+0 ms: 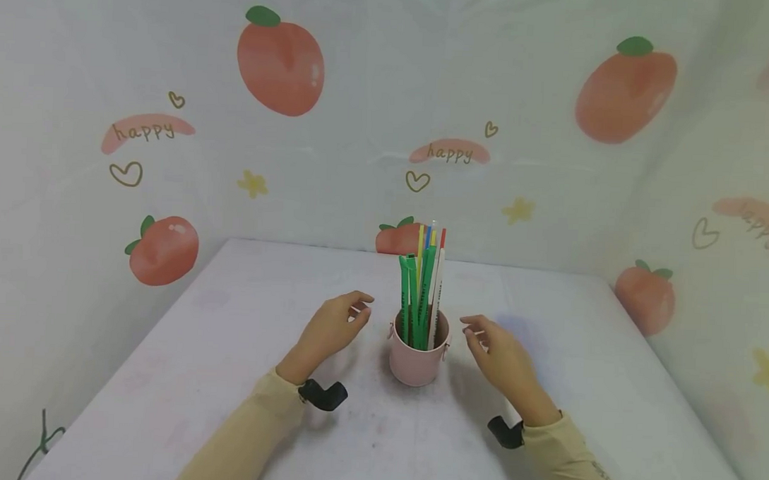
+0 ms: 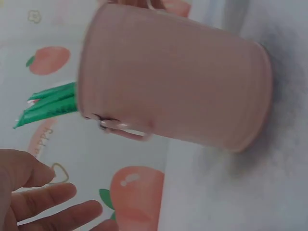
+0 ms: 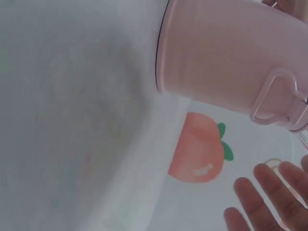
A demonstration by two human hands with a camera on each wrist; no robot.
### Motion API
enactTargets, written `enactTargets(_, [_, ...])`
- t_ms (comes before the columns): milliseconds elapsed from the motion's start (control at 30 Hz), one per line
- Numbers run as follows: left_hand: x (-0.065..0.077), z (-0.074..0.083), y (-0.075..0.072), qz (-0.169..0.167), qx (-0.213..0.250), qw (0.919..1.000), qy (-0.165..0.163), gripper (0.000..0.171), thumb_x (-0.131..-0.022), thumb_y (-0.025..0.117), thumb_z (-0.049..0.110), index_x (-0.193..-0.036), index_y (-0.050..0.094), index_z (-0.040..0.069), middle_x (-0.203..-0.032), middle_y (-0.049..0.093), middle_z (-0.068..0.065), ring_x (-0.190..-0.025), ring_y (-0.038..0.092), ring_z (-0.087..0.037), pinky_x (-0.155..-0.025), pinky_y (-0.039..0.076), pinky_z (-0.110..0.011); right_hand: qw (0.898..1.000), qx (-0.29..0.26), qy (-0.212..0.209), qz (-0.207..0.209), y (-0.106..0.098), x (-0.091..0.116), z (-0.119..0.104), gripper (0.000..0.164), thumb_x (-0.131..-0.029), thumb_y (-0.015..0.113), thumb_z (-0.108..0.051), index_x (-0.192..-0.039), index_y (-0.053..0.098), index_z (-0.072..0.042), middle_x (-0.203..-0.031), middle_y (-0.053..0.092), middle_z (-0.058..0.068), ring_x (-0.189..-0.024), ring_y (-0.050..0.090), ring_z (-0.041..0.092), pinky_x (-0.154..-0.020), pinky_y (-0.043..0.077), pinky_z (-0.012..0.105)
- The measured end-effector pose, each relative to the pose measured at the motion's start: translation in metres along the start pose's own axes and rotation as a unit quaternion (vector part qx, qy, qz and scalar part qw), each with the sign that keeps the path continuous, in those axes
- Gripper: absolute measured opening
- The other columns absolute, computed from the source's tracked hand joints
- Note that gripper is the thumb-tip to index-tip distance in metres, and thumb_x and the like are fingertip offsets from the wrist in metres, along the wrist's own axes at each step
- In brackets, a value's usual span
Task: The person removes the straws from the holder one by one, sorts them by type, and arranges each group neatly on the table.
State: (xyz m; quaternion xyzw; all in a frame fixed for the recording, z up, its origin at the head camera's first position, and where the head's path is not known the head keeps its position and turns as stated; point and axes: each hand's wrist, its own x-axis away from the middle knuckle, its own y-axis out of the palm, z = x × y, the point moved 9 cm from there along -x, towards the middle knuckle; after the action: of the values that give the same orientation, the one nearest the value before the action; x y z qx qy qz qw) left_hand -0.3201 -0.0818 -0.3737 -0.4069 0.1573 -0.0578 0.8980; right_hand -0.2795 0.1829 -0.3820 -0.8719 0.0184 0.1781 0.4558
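Note:
A pink bucket (image 1: 412,364) stands upright on the table, with a small handle (image 3: 275,96) on each side. Several slim sticks poke out of it: green-wrapped ones (image 1: 426,291), a white-wrapped one (image 1: 437,291), and thin ones with yellow, blue and red tops; their lower ends are hidden inside. To the left of the bucket, my left hand (image 1: 333,326) hovers apart from it, fingers relaxed and holding nothing. On the other side my right hand (image 1: 501,353) also stays clear of the bucket, its fingers loosely spread in the right wrist view.
A white cloth covers the table (image 1: 326,443). Behind it hangs a white backdrop (image 1: 364,91) printed with peaches, hearts and stars. A dark green cord (image 1: 43,440) shows at the lower left. Black wrist mounts (image 1: 324,395) sit on both sleeves.

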Motion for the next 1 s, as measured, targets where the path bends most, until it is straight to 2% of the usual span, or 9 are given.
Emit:
enactTargets(100, [-0.003,0.001,-0.008,0.022,0.056,0.9982,-0.004,0.024,-0.097,0.057,0.024,-0.119,0.066,0.017,-0.105,0.070,-0.003,-0.095,0.067,-0.020,-0.083,0.055,-0.040,0.998,-0.064,-0.007,0.004,0.000,0.000,-0.001,0.028,-0.098,0.056,-0.016,-0.126,0.059,-0.012,-0.112,0.069,0.008,-0.098,0.068,0.028,-0.084,0.056,0.046])
enactTargets(200, [-0.006,0.002,-0.014,0.040,0.107,0.9934,-0.007,0.024,-0.097,0.059,0.024,-0.118,0.066,0.017,-0.105,0.069,-0.003,-0.094,0.067,-0.021,-0.079,0.056,-0.039,0.992,-0.127,-0.014,-0.008,0.003,-0.001,-0.002,0.038,-0.099,0.056,-0.019,-0.136,0.050,-0.011,-0.125,0.063,0.014,-0.110,0.063,0.032,-0.091,0.053,0.050])
enactTargets(300, [-0.009,0.005,-0.015,0.047,0.156,0.9867,-0.004,0.024,-0.096,0.061,0.024,-0.117,0.066,0.014,-0.105,0.069,-0.005,-0.091,0.067,-0.021,-0.075,0.056,-0.035,0.982,-0.184,-0.011,-0.047,0.013,-0.001,0.000,0.051,-0.100,0.054,-0.024,-0.146,0.037,-0.011,-0.138,0.052,0.019,-0.123,0.054,0.040,-0.098,0.046,0.057])
enactTargets(433, [-0.013,0.009,-0.008,0.031,0.219,0.9751,-0.006,0.024,-0.093,0.065,0.023,-0.115,0.066,0.012,-0.104,0.068,-0.007,-0.086,0.066,-0.018,-0.073,0.054,-0.029,0.959,-0.258,0.005,-0.116,0.029,0.000,0.001,0.067,-0.099,0.056,-0.022,-0.154,0.019,-0.010,-0.149,0.035,0.026,-0.133,0.040,0.048,-0.103,0.038,0.063])
enactTargets(600, [-0.018,0.015,0.007,-0.001,0.271,0.9624,-0.011,0.030,-0.090,0.069,0.022,-0.116,0.065,0.008,-0.105,0.066,-0.010,-0.087,0.066,-0.018,-0.077,0.056,-0.030,0.940,-0.292,0.026,-0.175,0.046,0.000,0.006,0.083,-0.093,0.066,-0.023,-0.155,0.012,-0.007,-0.151,0.027,0.031,-0.134,0.034,0.053,-0.104,0.038,0.062])
enactTargets(733, [-0.022,0.016,0.017,-0.016,0.305,0.9521,-0.024,0.033,-0.089,0.071,0.019,-0.117,0.064,0.005,-0.108,0.065,-0.014,-0.089,0.066,-0.018,-0.080,0.058,-0.033,0.927,-0.310,0.044,-0.205,0.056,0.000,0.012,0.091,-0.088,0.072,-0.026,-0.154,0.013,-0.005,-0.151,0.026,0.032,-0.135,0.032,0.053,-0.104,0.040,0.059])
enactTargets(767, [-0.020,0.021,0.016,-0.020,0.311,0.9499,-0.026,0.032,-0.090,0.070,0.017,-0.117,0.063,0.003,-0.108,0.064,-0.015,-0.088,0.066,-0.017,-0.080,0.058,-0.034,0.924,-0.315,0.048,-0.210,0.059,0.000,0.013,0.092,-0.087,0.073,-0.025,-0.154,0.013,-0.005,-0.151,0.026,0.032,-0.135,0.032,0.053,-0.104,0.041,0.058])
enactTargets(967, [-0.021,0.025,0.025,-0.052,0.325,0.9428,-0.050,0.037,-0.090,0.069,0.013,-0.122,0.059,-0.003,-0.111,0.062,-0.020,-0.089,0.066,-0.016,-0.081,0.059,-0.037,0.903,-0.351,0.073,-0.237,0.074,0.002,0.023,0.094,-0.081,0.078,-0.018,-0.153,0.019,-0.003,-0.151,0.028,0.029,-0.135,0.035,0.049,-0.106,0.041,0.053])
enactTargets(1000, [-0.023,0.021,0.030,-0.055,0.328,0.9416,-0.053,0.039,-0.089,0.070,0.014,-0.122,0.059,-0.003,-0.111,0.062,-0.019,-0.089,0.066,-0.016,-0.081,0.059,-0.038,0.899,-0.355,0.078,-0.243,0.077,0.003,0.025,0.095,-0.080,0.079,-0.017,-0.152,0.020,-0.001,-0.151,0.028,0.029,-0.135,0.036,0.048,-0.107,0.040,0.052])
